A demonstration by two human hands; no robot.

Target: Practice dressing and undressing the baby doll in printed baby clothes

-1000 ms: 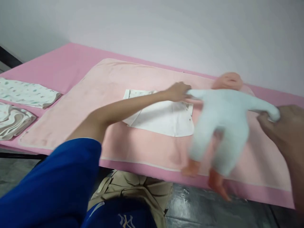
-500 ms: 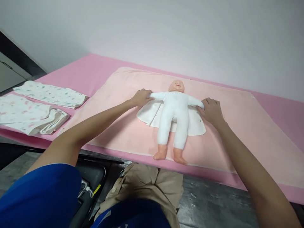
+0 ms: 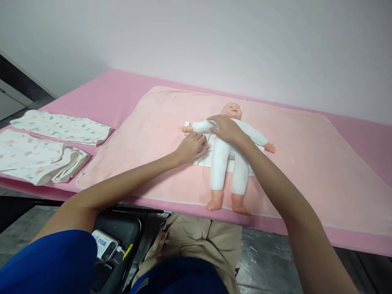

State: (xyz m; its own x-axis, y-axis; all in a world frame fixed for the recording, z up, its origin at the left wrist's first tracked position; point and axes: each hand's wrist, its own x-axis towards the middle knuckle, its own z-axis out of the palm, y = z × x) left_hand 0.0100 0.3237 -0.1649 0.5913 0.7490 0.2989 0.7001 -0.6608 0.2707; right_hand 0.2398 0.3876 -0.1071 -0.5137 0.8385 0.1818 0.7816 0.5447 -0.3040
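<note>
A baby doll (image 3: 220,163) with a white cloth body lies face up, its feet towards me. Beneath its back and hips is a white garment (image 3: 202,160), partly hidden by the doll and my hands. My right hand (image 3: 229,130) reaches across the doll's chest, its fingers and thumb closed around the upper part of the arm on the left side. Just below that arm, my left hand (image 3: 191,148) is closed, with curled fingertips at the white garment's left part. The doll's other arm (image 3: 257,136) lies stretched out to the right, untouched.
A pale pink blanket (image 3: 306,175) lies under the doll on a pink-covered table (image 3: 131,87). Folded printed clothes (image 3: 61,126) sit at the left. A wall (image 3: 245,49) stands behind. Below the table, a black chair (image 3: 128,228) holds a white device (image 3: 104,245) with a cable.
Both hands have let go of the doll's hands. My right hand moved left onto the doll's arm; my left hand moved down to the garment. The doll shifted slightly rightward in view.
</note>
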